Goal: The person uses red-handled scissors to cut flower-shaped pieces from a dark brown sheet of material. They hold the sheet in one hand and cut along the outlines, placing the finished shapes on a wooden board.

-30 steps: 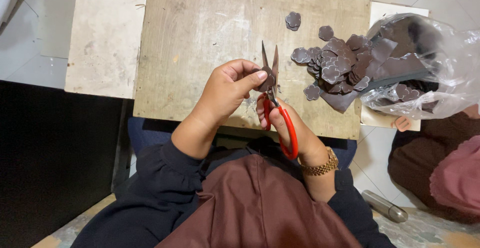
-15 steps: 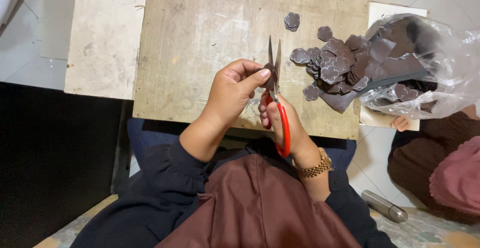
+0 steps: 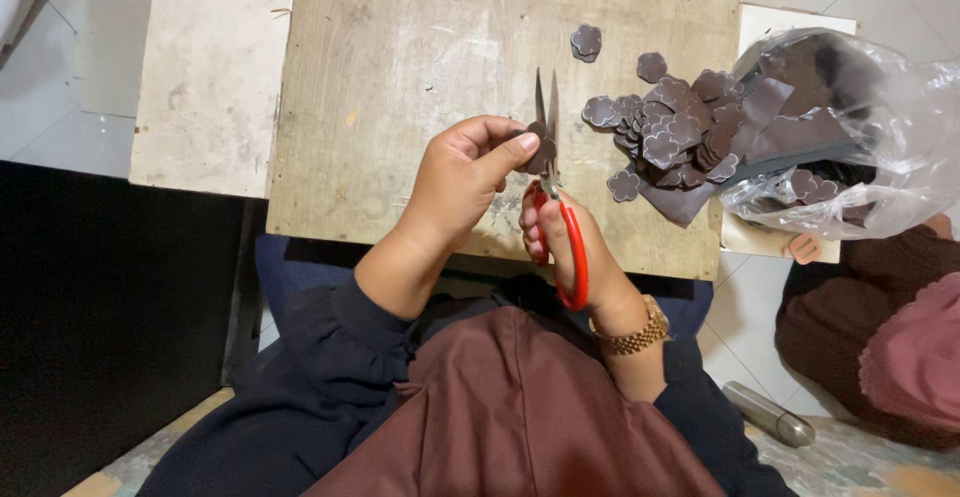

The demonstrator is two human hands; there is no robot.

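Right at the middle of the frame, the left hand pinches a small dark brown piece between thumb and fingertips, its grip clamped on that piece. The right hand sits just below and right of it, fingers through the red handles of a pair of scissors, closed firmly around them. The scissor blades point toward the top of the frame and stand slightly apart, with the small piece between them at their base. A gold-coloured watch circles the right wrist.

Both hands hover over a worn wooden desk that fills the upper middle of the frame. To the right of the blades lies a heap of dark flower-shaped cutouts, with two of them lying apart from it, toward the top. Further right, a clear plastic bag holds more dark material and spills onto the heap's edge. A paler board lies at the upper left, just beside the desk. At the lower right, a metal cylinder rests on the floor, near a maroon cloth.
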